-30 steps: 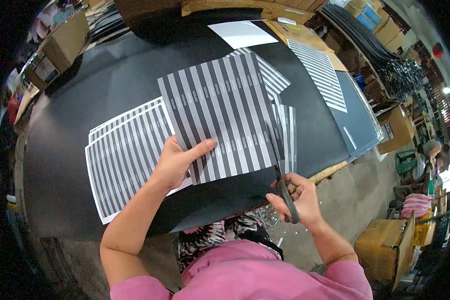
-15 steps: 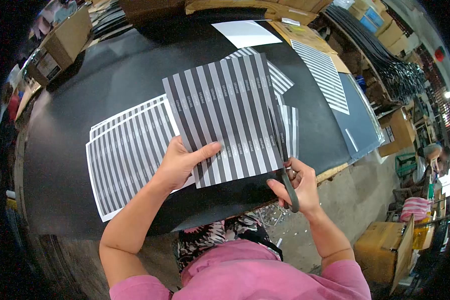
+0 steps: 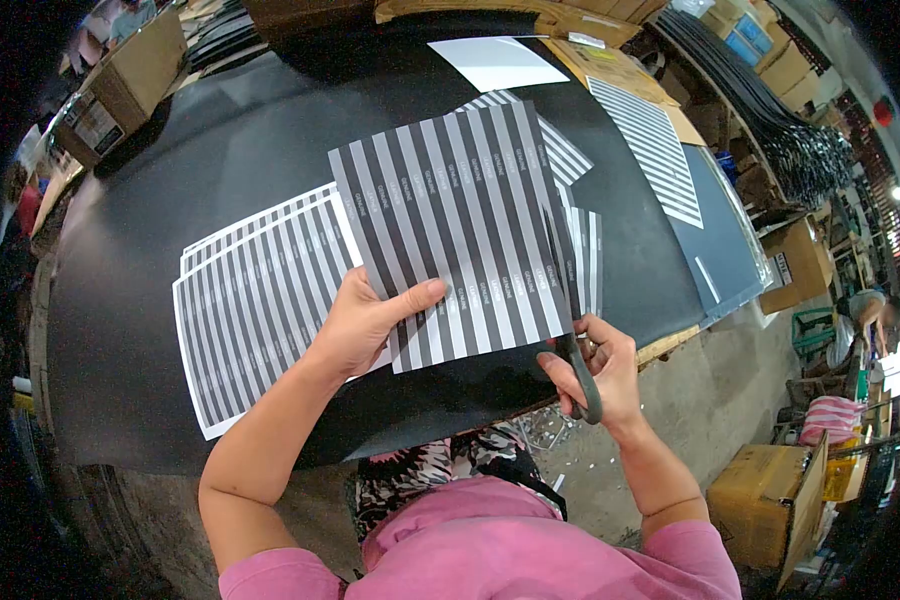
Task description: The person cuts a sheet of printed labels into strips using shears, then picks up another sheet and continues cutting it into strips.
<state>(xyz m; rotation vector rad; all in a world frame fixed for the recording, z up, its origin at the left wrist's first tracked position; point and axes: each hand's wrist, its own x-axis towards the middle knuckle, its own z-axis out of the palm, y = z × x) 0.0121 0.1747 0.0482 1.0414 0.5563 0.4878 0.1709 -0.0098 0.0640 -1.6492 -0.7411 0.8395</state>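
My left hand pinches a dark sheet with pale stripes and small printed words, thumb on top and fingers hidden beneath. The sheet is held up above the table. In my right hand is a pair of scissors, fingers around its dark handles. Its blades point away from me along the sheet's right edge; how far apart they are is hard to see. Beneath the sheet on the left lie overlapping striped sheets. Striped pieces lie behind the blades on the right.
The black-topped table carries a white sheet and another striped sheet at the far right. Cardboard boxes stand at the back left and on the floor at right. Scraps litter the floor. A person is at far right.
The held sheet has tilted slightly, its lower right corner a little higher. Both hands keep almost the same place and grip.
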